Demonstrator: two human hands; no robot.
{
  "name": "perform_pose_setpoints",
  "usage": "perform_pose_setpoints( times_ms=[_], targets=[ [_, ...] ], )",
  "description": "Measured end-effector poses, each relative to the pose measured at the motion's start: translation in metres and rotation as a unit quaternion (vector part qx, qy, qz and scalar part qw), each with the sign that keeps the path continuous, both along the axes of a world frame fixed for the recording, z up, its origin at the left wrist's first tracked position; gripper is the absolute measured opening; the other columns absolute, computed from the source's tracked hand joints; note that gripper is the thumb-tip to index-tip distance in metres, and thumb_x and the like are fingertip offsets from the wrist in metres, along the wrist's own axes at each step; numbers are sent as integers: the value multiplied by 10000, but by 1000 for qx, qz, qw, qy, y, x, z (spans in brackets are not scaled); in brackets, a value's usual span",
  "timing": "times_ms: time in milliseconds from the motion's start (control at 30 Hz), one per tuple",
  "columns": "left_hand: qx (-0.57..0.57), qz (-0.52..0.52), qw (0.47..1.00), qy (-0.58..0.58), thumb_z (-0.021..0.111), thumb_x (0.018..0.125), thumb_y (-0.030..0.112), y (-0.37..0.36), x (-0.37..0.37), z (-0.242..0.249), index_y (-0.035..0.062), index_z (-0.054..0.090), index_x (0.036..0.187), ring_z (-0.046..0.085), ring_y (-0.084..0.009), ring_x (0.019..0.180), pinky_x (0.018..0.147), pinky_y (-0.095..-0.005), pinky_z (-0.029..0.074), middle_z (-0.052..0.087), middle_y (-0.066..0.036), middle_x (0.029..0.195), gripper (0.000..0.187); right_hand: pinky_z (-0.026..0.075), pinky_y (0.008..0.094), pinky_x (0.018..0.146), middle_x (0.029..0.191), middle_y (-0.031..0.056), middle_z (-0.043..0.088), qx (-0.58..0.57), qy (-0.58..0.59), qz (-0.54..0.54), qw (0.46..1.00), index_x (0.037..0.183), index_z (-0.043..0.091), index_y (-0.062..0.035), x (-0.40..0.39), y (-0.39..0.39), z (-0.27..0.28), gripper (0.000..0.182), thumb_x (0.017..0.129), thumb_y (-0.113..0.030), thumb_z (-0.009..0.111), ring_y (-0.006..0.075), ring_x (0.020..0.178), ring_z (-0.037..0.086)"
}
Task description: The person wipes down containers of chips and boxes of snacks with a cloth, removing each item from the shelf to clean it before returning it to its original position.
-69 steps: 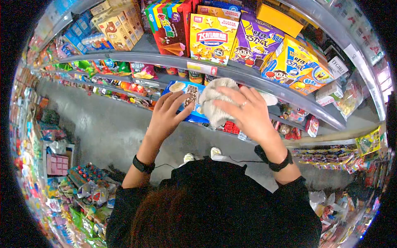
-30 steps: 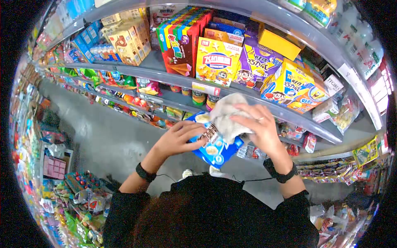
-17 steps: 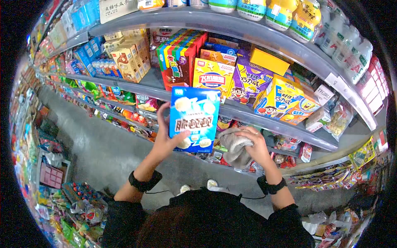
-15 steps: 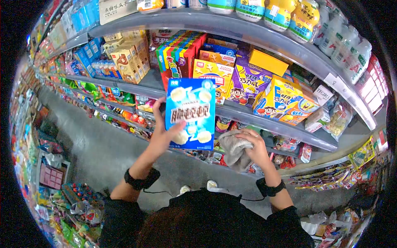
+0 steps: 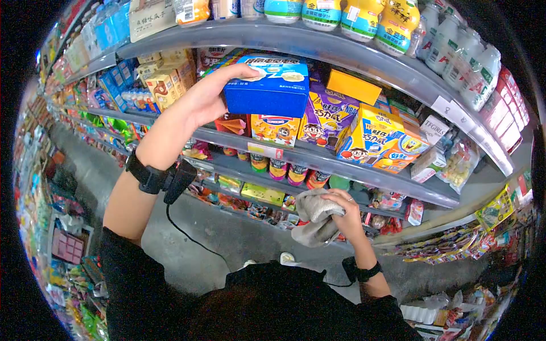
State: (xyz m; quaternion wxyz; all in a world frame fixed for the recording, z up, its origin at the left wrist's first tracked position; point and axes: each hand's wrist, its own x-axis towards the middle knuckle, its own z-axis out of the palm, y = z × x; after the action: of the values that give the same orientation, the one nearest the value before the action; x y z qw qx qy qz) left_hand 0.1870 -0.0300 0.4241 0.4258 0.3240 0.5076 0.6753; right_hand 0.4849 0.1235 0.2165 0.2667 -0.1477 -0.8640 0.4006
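Note:
My left hand point(image 5: 213, 94) grips a blue snack box point(image 5: 266, 96) by its left side, thumb on the printed face. The box is tipped away from me, its plain end toward me, at the middle shelf and in front of other boxes there. In my right hand point(image 5: 346, 211) a crumpled grey cloth point(image 5: 317, 216) hangs in front of the lower shelves. Just right of the blue box stand a purple snack box point(image 5: 327, 116) and a yellow snack box point(image 5: 372, 133). Below it an orange-and-yellow box point(image 5: 274, 129) is partly covered.
The upper shelf edge point(image 5: 239, 37) curves above the blue box, with yellow-capped drink bottles point(image 5: 396, 25) on it. Beneath the middle shelf stand several cans point(image 5: 277, 169). Bagged white bottles point(image 5: 472, 62) are at the upper right. Grey floor point(image 5: 199, 233) lies below.
My left hand has raised the blue box from in front of me up to the middle shelf and tipped it back. My right hand, still holding the cloth, has moved slightly down.

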Motion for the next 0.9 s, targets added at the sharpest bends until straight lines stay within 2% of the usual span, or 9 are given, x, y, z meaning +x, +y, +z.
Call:
perform_pose_setpoints(
  times_ms=[200, 300, 433, 500, 600, 733, 800, 833, 900],
  targets=[
    [-3, -3, 986, 166, 657, 803, 257, 27, -7, 8, 18, 566, 1105, 543, -139, 1026, 915, -286, 400, 609, -73, 1075, 396, 411, 313, 906, 1107, 124, 578, 1, 13, -8, 1000, 1009, 647, -56, 9, 7, -3, 530, 559, 176, 489, 286, 1067, 557],
    [-20, -4, 979, 204, 654, 804, 280, 45, -18, 10, 19, 560, 1115, 543, -134, 1021, 909, -289, 404, 611, -72, 1072, 417, 412, 317, 907, 1106, 124, 577, -4, 10, -19, 1000, 1007, 648, -56, 11, 9, -4, 534, 550, 168, 491, 285, 1066, 557],
    [-10, 40, 970, 241, 572, 850, 279, 60, -18, 3, 32, 592, 1081, 565, -142, 982, 894, -288, 405, 614, -79, 1063, 339, 405, 317, 914, 1110, 126, 574, -1, 16, -16, 1000, 1009, 650, -60, 12, 13, -10, 538, 543, 159, 493, 284, 1072, 554],
    [-11, 15, 971, 238, 537, 859, 270, 71, -42, -8, 11, 596, 1078, 573, -151, 960, 889, -288, 402, 613, -82, 1077, 344, 397, 343, 950, 1134, 120, 572, -15, 8, -7, 1000, 1029, 649, -82, 13, 14, -11, 558, 545, 142, 484, 298, 1088, 529],
    [58, 101, 939, 324, 534, 869, 257, 85, -59, -17, 6, 592, 1111, 549, -171, 1040, 937, -304, 391, 598, -86, 1140, 353, 405, 341, 940, 1125, 129, 575, -21, 25, -5, 999, 1022, 650, -72, 14, 16, -19, 551, 542, 144, 488, 294, 1083, 532],
    [1, 185, 910, 371, 521, 881, 273, 94, -57, -20, 7, 578, 1134, 517, -196, 1085, 968, -323, 360, 568, -103, 1185, 371, 415, 340, 927, 1108, 138, 582, -21, 29, -6, 999, 1013, 652, -65, 16, 17, -19, 541, 541, 151, 498, 294, 1073, 540],
    [-4, 241, 858, 454, 490, 898, 315, 98, -57, -20, 11, 546, 1159, 485, -250, 1128, 987, -336, 334, 532, -141, 1229, 404, 420, 346, 921, 1096, 140, 587, -18, 34, -12, 999, 1008, 654, -64, 16, 18, -21, 535, 542, 158, 509, 297, 1067, 546],
    [-4, 241, 858, 455, 490, 898, 315, 101, -63, -21, 11, 546, 1159, 485, -250, 1128, 987, -336, 334, 532, -141, 1229, 404, 420, 346, 921, 1096, 140, 587, -19, 34, -12, 999, 1008, 654, -64, 17, 18, -21, 535, 542, 158, 509, 297, 1067, 546],
    [-116, 234, 701, 664, 457, 912, 338, 109, -90, -27, 33, 511, 1186, 459, -294, 1152, 999, -344, 324, 496, -164, 1258, 414, 421, 351, 921, 1096, 141, 586, -19, 33, -11, 999, 1010, 653, -65, 18, 18, -20, 533, 546, 160, 515, 304, 1066, 547]
  ],
)
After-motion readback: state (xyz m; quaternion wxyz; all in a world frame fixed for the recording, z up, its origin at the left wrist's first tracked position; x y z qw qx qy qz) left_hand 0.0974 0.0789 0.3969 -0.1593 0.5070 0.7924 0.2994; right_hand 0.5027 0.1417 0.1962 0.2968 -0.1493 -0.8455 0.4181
